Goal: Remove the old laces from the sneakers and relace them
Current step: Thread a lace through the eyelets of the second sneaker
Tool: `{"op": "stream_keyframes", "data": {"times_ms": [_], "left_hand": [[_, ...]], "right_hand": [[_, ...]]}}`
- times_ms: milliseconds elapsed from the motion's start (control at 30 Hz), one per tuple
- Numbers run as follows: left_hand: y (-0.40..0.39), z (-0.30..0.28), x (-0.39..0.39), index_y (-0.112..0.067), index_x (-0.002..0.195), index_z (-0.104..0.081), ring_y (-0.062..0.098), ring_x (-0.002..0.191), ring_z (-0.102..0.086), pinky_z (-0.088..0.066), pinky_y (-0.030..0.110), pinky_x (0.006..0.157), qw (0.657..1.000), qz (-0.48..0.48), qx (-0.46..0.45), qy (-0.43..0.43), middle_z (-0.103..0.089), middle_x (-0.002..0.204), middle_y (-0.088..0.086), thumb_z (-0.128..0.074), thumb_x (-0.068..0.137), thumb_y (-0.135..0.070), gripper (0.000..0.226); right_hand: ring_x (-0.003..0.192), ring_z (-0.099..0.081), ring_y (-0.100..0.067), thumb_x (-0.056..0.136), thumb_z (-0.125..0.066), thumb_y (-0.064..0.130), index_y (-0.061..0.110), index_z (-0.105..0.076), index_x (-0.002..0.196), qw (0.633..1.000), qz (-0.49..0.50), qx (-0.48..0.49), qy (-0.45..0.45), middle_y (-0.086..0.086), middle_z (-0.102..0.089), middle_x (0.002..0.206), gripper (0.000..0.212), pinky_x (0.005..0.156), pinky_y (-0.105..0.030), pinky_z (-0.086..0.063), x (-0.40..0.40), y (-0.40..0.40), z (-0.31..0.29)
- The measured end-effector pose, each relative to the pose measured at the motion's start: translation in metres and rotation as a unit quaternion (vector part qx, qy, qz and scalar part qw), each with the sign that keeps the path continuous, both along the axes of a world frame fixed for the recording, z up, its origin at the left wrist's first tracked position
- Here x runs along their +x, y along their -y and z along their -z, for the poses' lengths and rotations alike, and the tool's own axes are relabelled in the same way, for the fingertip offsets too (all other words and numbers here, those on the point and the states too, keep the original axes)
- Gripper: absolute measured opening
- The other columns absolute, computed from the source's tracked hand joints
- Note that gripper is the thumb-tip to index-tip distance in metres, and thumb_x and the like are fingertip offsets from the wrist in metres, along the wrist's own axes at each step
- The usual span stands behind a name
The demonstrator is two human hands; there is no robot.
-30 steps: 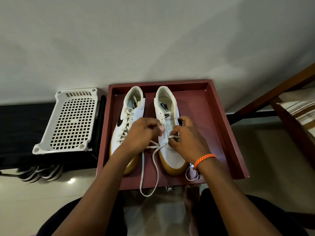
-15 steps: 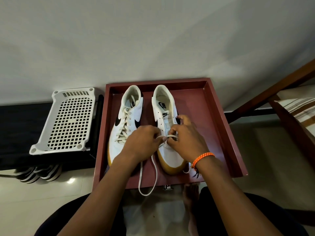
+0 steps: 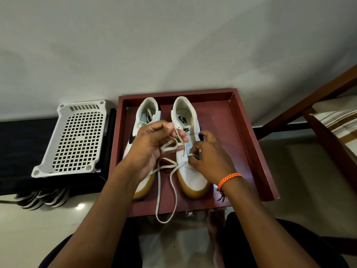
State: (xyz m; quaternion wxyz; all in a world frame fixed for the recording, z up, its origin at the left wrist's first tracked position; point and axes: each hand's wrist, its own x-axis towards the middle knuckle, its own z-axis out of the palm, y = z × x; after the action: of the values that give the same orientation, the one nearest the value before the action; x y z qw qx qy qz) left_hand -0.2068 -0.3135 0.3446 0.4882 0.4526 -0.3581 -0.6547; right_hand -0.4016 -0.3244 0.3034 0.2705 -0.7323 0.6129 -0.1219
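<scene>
right sneaker (image 3: 190, 167) lengthwise, toe toward person, lace (image 3: 170, 190) trailing near

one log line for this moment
step: unlacing right sneaker | left hand: grips lace, pulled up | right hand: pinches lace at eyelets | left sneaker: laced | both in tray

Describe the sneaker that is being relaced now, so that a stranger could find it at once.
Find the dark red tray on the floor; two white sneakers stand in it side by side. It is the right sneaker. Unlike the still-laced left sneaker, its eyelets are mostly bare, and a loose lace trails from it over the tray's front edge.
</scene>
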Motion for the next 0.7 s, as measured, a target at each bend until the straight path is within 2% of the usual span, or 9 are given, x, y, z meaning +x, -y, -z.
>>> {"op": "stream_keyframes", "data": {"times_ms": [67,100,167,267,333,400,533,633,700], "left_hand": [[0.002,-0.007,0.006,-0.002,0.091,-0.061,0.040,0.098,-0.077,-0.063,0.054,0.093,0.997,-0.043,0.015,-0.063,-0.075,0.099,0.019,-0.057,0.106,-0.019,0.023],[0.003,-0.007,0.010,-0.004,0.092,-0.061,0.039,0.087,-0.077,-0.063,0.053,0.090,0.998,-0.057,0.017,-0.023,-0.074,0.093,0.016,-0.057,0.107,-0.019,0.021],[0.004,0.005,0.013,-0.010,0.100,-0.060,0.034,0.065,-0.071,-0.060,0.051,0.077,0.978,-0.047,-0.007,0.204,-0.073,0.080,0.008,-0.059,0.107,-0.020,0.012],[0.000,0.033,0.003,-0.031,0.091,-0.060,0.019,0.070,-0.070,-0.057,0.039,0.071,0.843,0.091,-0.067,0.526,-0.069,0.075,-0.008,-0.060,0.101,-0.055,0.026],[-0.005,0.043,-0.010,-0.028,0.080,-0.059,0.017,0.076,-0.066,-0.053,0.037,0.070,0.787,0.136,-0.080,0.596,-0.065,0.076,-0.008,-0.060,0.099,-0.061,0.038],[-0.003,0.047,-0.014,-0.023,0.076,-0.059,0.017,0.076,-0.062,-0.053,0.038,0.070,0.798,0.132,-0.096,0.580,-0.063,0.075,-0.006,-0.067,0.100,-0.048,0.035],[0.005,0.040,-0.004,-0.017,0.077,-0.068,0.013,0.072,-0.065,-0.055,0.040,0.072,0.868,0.111,-0.090,0.476,-0.068,0.077,-0.001,-0.071,0.101,-0.026,0.026],[0.003,0.019,-0.002,0.003,0.090,-0.068,0.010,0.077,-0.067,-0.056,0.029,0.075,0.958,0.063,-0.052,0.275,-0.076,0.095,0.015,-0.064,0.106,-0.017,0.026],[0.002,0.005,0.000,0.007,0.096,-0.061,0.024,0.098,-0.074,-0.060,0.038,0.091,0.995,0.031,-0.027,0.096,-0.075,0.111,0.021,-0.058,0.108,-0.014,0.024]], "right_hand": [[0.131,-0.050,-0.023,0.090,-0.074,0.027,0.024,-0.073,0.091,1.000,0.000,0.002,0.004,0.006,-0.036,0.160,0.004,0.074,-0.030,-0.044,0.000,0.000,0.001],[0.130,-0.051,-0.022,0.090,-0.075,0.028,0.024,-0.073,0.091,1.000,0.001,0.002,0.006,0.006,-0.036,0.160,0.004,0.073,-0.029,-0.044,0.000,0.000,0.001],[0.129,-0.052,-0.022,0.090,-0.075,0.028,0.024,-0.072,0.089,1.000,0.003,0.001,0.005,0.007,-0.035,0.160,0.004,0.072,-0.029,-0.044,0.000,-0.001,0.001],[0.132,-0.050,-0.022,0.090,-0.074,0.027,0.024,-0.072,0.088,1.000,0.006,0.001,0.003,0.007,-0.035,0.161,0.004,0.072,-0.029,-0.044,0.000,-0.001,0.000],[0.132,-0.050,-0.022,0.090,-0.076,0.031,0.024,-0.072,0.086,1.000,0.006,-0.001,0.007,0.006,-0.036,0.161,0.009,0.072,-0.030,-0.045,0.000,-0.001,-0.001],[0.132,-0.051,-0.023,0.090,-0.076,0.032,0.024,-0.073,0.087,1.000,0.005,0.002,0.006,0.005,-0.036,0.161,0.009,0.072,-0.030,-0.045,0.001,-0.001,-0.001],[0.129,-0.053,-0.024,0.088,-0.076,0.028,0.025,-0.073,0.087,1.000,0.006,-0.002,0.005,0.005,-0.037,0.160,0.005,0.071,-0.029,-0.044,0.001,0.000,0.002],[0.125,-0.056,-0.024,0.088,-0.076,0.029,0.025,-0.073,0.088,1.000,0.006,-0.001,0.006,0.006,-0.037,0.159,0.005,0.070,-0.030,-0.046,0.000,0.001,0.004],[0.124,-0.056,-0.024,0.088,-0.074,0.028,0.025,-0.072,0.087,1.000,0.006,-0.003,0.008,0.007,-0.037,0.158,0.004,0.070,-0.033,-0.052,0.000,0.002,0.005]]}}
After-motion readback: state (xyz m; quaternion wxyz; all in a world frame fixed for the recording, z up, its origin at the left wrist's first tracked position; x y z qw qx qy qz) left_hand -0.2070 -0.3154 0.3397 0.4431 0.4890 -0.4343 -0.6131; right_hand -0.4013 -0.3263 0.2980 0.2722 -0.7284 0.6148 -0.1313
